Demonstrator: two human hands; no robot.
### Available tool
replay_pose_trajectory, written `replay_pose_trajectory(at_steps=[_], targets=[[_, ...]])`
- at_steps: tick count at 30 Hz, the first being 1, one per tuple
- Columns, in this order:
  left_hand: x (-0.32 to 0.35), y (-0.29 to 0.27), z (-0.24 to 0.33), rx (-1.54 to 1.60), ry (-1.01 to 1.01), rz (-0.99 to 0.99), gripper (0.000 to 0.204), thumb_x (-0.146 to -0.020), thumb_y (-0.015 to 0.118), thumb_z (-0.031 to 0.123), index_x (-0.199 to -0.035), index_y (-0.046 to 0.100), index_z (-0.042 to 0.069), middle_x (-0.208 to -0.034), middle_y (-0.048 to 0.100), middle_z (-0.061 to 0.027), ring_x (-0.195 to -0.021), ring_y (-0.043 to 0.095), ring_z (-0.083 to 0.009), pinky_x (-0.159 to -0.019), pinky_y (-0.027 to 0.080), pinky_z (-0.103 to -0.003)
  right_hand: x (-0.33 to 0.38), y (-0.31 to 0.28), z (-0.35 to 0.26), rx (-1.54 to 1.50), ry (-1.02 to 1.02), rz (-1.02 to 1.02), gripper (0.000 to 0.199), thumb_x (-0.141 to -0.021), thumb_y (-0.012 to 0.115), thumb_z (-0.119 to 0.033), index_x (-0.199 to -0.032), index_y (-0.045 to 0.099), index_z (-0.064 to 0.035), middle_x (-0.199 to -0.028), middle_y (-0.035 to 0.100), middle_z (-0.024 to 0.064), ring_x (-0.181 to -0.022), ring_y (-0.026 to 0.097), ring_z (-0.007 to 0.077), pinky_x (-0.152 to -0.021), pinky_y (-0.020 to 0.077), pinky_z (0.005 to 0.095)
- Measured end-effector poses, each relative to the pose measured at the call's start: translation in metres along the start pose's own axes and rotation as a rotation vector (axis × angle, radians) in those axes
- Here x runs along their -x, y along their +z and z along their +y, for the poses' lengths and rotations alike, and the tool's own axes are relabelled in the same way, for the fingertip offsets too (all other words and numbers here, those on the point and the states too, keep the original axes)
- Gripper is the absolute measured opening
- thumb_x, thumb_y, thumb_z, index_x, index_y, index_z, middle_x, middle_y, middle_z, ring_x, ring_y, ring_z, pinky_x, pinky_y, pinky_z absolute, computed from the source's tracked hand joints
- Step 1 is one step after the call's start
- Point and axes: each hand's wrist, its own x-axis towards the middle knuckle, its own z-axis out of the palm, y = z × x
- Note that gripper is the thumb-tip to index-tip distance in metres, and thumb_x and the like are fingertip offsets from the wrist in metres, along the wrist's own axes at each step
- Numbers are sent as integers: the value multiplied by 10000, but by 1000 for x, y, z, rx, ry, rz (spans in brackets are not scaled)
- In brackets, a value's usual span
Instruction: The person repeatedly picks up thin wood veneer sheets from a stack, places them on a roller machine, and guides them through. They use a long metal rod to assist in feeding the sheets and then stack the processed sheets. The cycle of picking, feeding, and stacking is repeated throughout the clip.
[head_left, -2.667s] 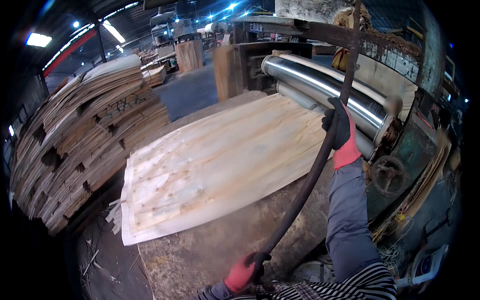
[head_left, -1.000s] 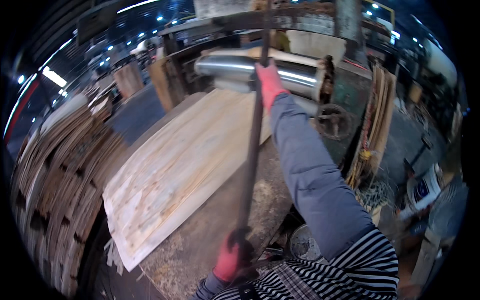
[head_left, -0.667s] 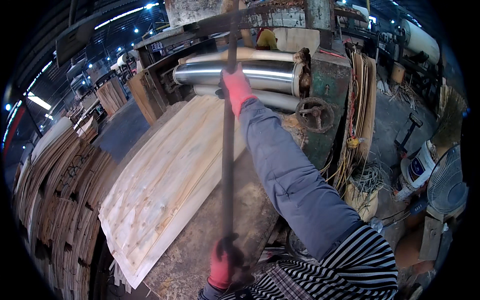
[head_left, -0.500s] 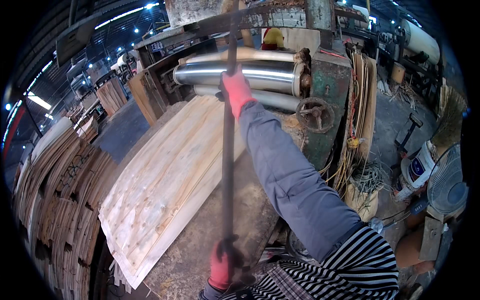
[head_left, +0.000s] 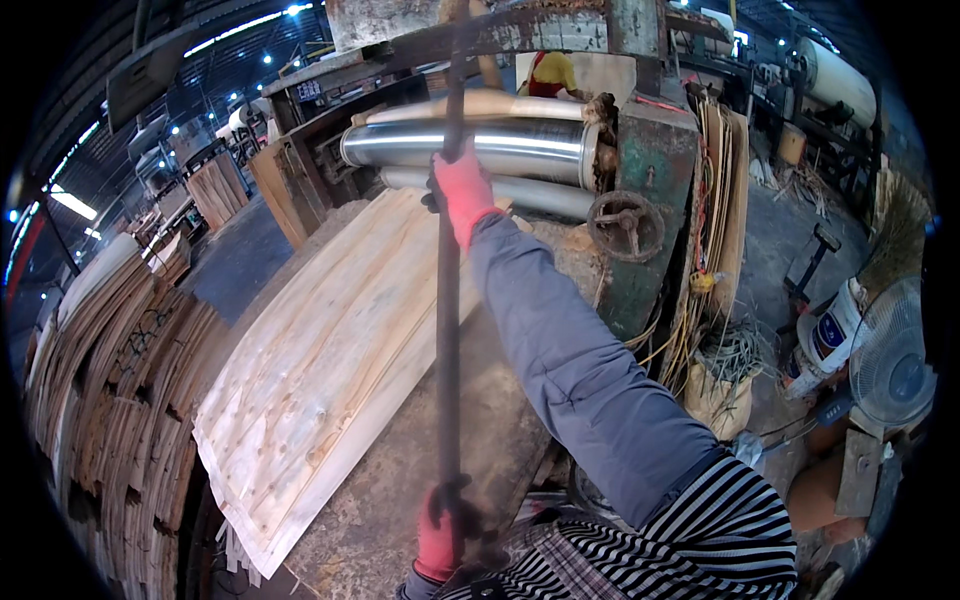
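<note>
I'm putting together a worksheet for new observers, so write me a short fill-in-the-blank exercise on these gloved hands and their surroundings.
1. The left hand and right hand grip one dark pole; the hand nearer the shiny roller is the ____ one.
2. The stack of wood sheets rises on the picture's ____ side.
3. The striped garment pairs white stripes with ____ ones.

Missing words: right; left; black.
</note>
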Motion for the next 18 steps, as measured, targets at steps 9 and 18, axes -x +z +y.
replay_pose_trajectory(at_steps=[9, 18], targets=[[12, -7, -8, 57, 9, 6, 330, -903, 407, 296, -1072, 490, 25, -591, 512, -23, -450, 466, -89, -422, 371, -215, 24, 5, 2, -37, 49, -28, 669, -780, 532, -281, -1325, 215, -57, -823, 613, 182, -730, 604, 302, -628, 490, 365], [37, -17, -16, 43, 47, 20, 561, -805, 467, 452, -1072, 484, -40, -587, 543, -65, -442, 496, -116, -405, 378, -229, 65, 13, -5, -46, 89, -9, 683, -784, 549, -248, -1342, 181, -108, -710, 600, 130, -598, 599, 251, -518, 485, 342]])
